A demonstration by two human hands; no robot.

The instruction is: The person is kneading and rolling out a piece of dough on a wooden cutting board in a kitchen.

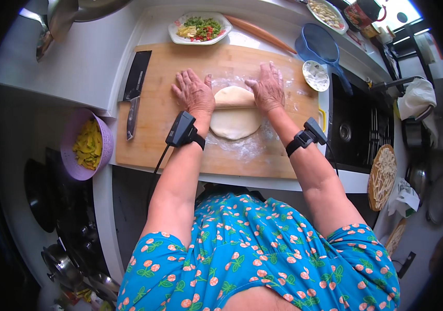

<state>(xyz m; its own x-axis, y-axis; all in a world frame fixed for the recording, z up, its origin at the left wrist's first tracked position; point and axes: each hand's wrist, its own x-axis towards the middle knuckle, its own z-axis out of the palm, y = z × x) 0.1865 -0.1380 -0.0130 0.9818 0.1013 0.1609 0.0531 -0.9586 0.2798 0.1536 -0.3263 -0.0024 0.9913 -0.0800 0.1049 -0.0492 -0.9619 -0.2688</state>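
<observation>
A wooden rolling pin (235, 102) lies crosswise over a flattened round of dough (234, 123) on the floured wooden board (167, 155). My left hand (196, 93) presses on the pin's left end, palm down, fingers stretched out on the far side. At the pin's right end my right hand (269, 88) does the same, flour on its fingers. Both palms hide the ends of the pin. Dough shows on both sides of it. White flour is scattered around the dough.
A kitchen knife (132, 116) lies at the board's left edge. Beyond the board are a plate of chopped vegetables (200, 28) and a blue strainer (318, 42). A small flour dish (315, 76) sits at right beside the black sink (355, 128). A purple basket (106, 144) stands left.
</observation>
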